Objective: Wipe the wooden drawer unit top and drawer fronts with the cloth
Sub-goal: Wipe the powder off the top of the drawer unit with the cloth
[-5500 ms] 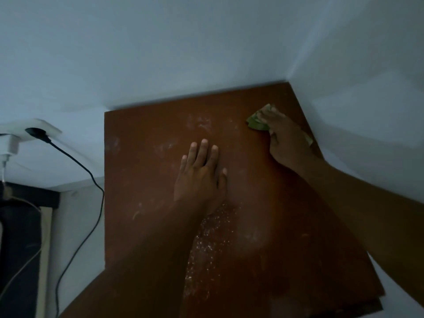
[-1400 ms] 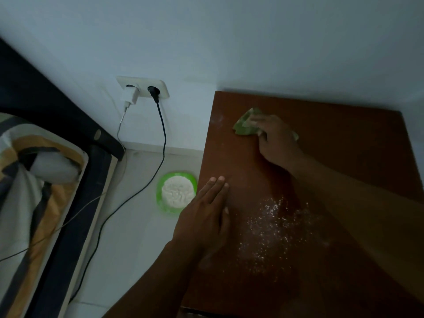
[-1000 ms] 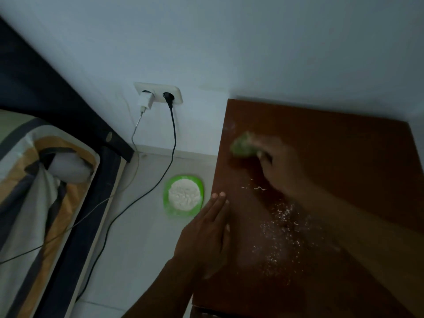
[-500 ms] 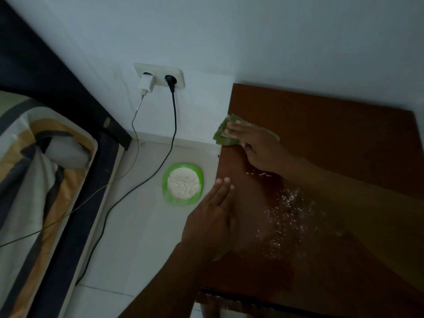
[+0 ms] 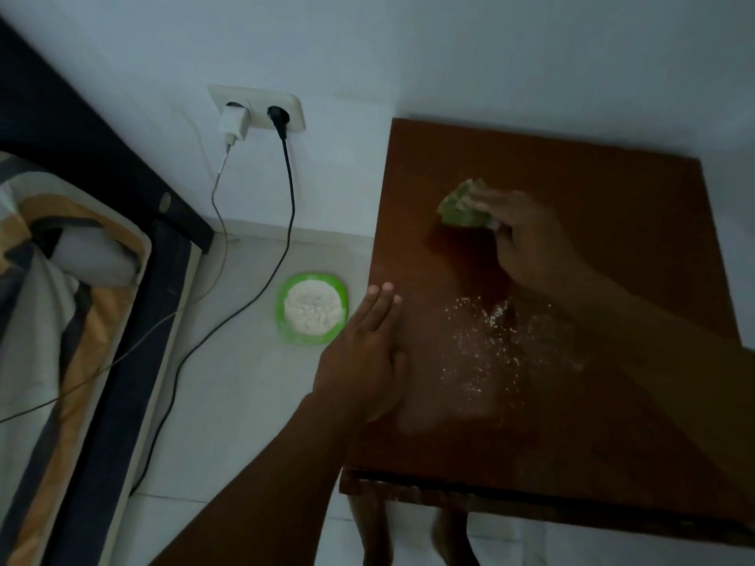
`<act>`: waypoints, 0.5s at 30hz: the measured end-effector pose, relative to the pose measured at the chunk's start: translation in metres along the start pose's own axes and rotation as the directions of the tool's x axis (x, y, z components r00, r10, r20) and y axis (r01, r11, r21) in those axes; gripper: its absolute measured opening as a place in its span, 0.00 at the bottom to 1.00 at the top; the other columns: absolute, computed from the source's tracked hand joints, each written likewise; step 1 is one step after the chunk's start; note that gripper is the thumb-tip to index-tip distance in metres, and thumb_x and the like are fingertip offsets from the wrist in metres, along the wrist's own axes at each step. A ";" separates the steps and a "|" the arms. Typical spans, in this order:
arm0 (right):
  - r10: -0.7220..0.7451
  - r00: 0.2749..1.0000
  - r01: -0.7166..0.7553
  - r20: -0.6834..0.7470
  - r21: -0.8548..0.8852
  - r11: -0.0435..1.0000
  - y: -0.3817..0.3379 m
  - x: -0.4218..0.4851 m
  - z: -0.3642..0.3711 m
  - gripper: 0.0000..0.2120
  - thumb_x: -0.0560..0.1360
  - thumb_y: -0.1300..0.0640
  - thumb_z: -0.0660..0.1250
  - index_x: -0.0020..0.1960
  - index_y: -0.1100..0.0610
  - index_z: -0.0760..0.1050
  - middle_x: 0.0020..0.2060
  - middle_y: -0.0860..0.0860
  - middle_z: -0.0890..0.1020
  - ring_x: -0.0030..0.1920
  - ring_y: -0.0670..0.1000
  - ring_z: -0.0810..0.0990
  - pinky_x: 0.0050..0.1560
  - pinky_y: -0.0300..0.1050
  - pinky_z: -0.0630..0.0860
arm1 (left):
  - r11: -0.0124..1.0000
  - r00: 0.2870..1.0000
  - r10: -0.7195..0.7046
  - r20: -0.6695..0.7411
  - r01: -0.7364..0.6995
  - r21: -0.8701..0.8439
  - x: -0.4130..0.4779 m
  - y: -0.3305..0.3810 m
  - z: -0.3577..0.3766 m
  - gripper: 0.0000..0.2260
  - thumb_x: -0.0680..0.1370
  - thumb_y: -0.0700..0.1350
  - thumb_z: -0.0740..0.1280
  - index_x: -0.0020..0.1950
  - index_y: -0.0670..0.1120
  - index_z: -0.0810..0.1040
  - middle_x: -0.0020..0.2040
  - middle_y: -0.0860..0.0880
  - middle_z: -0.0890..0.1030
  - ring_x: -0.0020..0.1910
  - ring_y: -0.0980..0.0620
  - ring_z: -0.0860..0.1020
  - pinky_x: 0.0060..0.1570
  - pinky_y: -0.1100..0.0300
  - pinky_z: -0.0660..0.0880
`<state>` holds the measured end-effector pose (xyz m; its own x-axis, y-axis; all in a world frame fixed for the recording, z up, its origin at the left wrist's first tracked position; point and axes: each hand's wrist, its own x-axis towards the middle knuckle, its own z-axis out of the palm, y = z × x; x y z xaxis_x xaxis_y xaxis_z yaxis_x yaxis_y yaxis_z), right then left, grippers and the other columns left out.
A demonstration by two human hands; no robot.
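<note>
The brown wooden drawer unit top [image 5: 613, 206] fills the right of the head view, set in a corner of white walls. My right hand [image 5: 527, 234] holds a crumpled green cloth [image 5: 461, 210] on the top, near its back middle. White crumbs [image 5: 486, 341] are scattered over the middle of the top, in front of the cloth. My left hand [image 5: 363, 353] lies flat at the top's left edge, fingers together, holding nothing. The drawer fronts are hidden below the front edge.
A green plate with white powder [image 5: 312, 308] sits on the tiled floor left of the unit. A wall socket [image 5: 257, 112] holds a white charger and a black plug, with cables trailing over the floor. A bed with striped bedding [image 5: 61, 320] stands at the left.
My right hand has drawn the cloth back from the top's left edge toward the middle. My left hand stays flat at the left edge. The camera has shifted slightly.
</note>
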<state>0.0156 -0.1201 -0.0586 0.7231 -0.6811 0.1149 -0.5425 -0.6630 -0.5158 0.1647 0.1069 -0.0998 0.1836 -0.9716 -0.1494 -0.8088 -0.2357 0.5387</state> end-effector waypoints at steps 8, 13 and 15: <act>0.076 0.990 -0.079 0.115 0.024 0.997 -0.036 -0.085 0.053 0.28 0.71 0.69 0.55 0.66 0.56 0.78 0.69 0.50 0.76 0.66 0.57 0.73 0.68 0.53 0.68 | 0.999 0.998 -0.026 0.064 0.025 0.021 0.001 0.007 -0.004 0.32 0.76 0.51 0.51 0.79 0.46 0.54 0.81 0.50 0.48 0.79 0.54 0.43 0.75 0.52 0.58; 0.350 0.935 -0.326 -0.058 0.250 0.912 -0.023 -0.098 0.005 0.24 0.76 0.73 0.63 0.64 0.52 0.79 0.66 0.47 0.77 0.65 0.50 0.76 0.65 0.47 0.74 | 0.998 0.991 -0.030 0.133 0.022 0.064 0.002 0.008 -0.009 0.30 0.79 0.50 0.54 0.80 0.45 0.50 0.81 0.49 0.45 0.79 0.53 0.41 0.76 0.50 0.54; 0.534 0.815 -0.493 -0.225 0.213 0.843 0.023 -0.091 -0.032 0.21 0.78 0.66 0.65 0.67 0.50 0.76 0.66 0.49 0.78 0.65 0.51 0.76 0.65 0.49 0.75 | 0.998 0.991 -0.035 0.132 0.027 0.062 0.002 0.010 -0.008 0.30 0.79 0.49 0.54 0.80 0.45 0.49 0.81 0.49 0.45 0.79 0.53 0.41 0.76 0.50 0.54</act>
<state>-0.0763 -0.0836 -0.0543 0.2039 -0.9789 0.0093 -0.7235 -0.1571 -0.6722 0.1616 0.1024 -0.0879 0.1366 -0.9511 -0.2769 -0.8364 -0.2605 0.4823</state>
